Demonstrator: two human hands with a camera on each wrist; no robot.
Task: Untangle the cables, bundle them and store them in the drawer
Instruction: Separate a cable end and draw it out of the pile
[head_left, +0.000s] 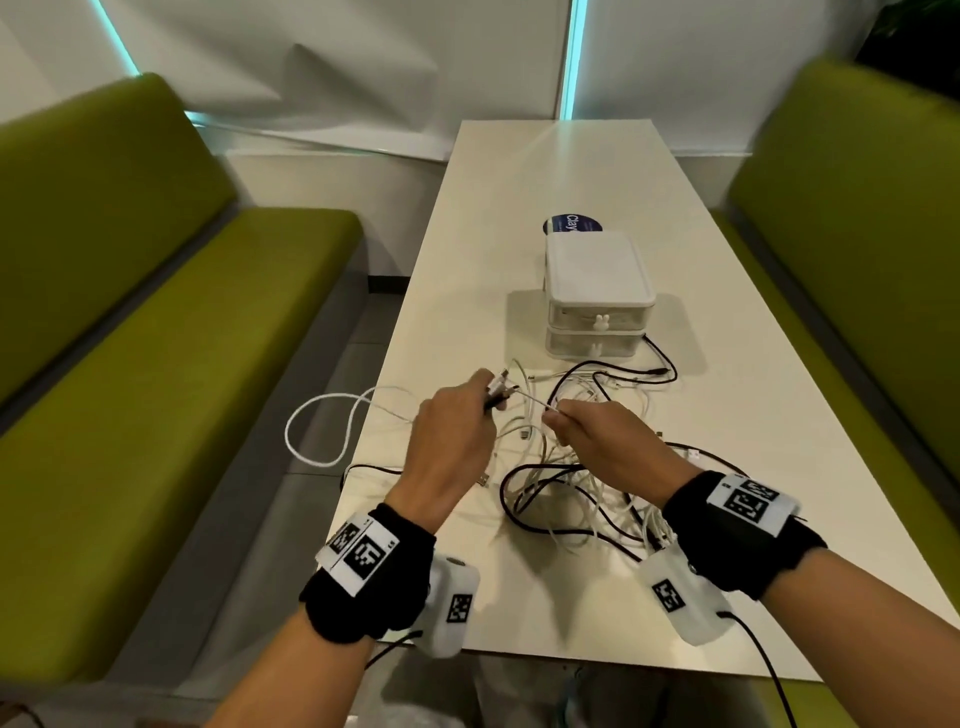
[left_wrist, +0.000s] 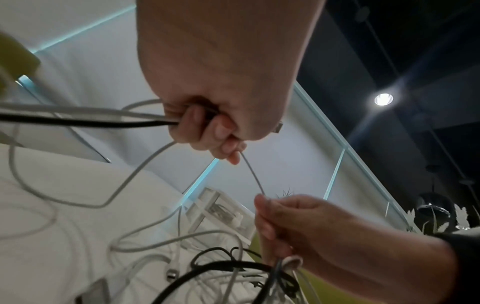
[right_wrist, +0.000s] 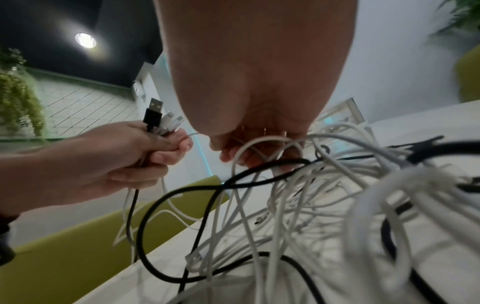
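A tangle of white and black cables (head_left: 571, 493) lies on the white table (head_left: 727, 415). My left hand (head_left: 457, 431) grips several cable ends (head_left: 497, 392) in a fist, their plugs (right_wrist: 161, 117) sticking up. A thin white cable (head_left: 530, 400) runs taut from that fist to my right hand (head_left: 587, 431), which pinches it and holds more strands (right_wrist: 272, 156) hanging below. The white two-drawer box (head_left: 597, 296) stands behind the tangle, both drawers closed. One white loop (head_left: 317, 431) hangs off the table's left edge.
Green benches (head_left: 130, 364) flank the table on both sides. A dark blue round sticker (head_left: 571, 224) lies behind the drawer box. A black cable (head_left: 660, 364) curves beside the box's right front corner. The table's far half is bare.
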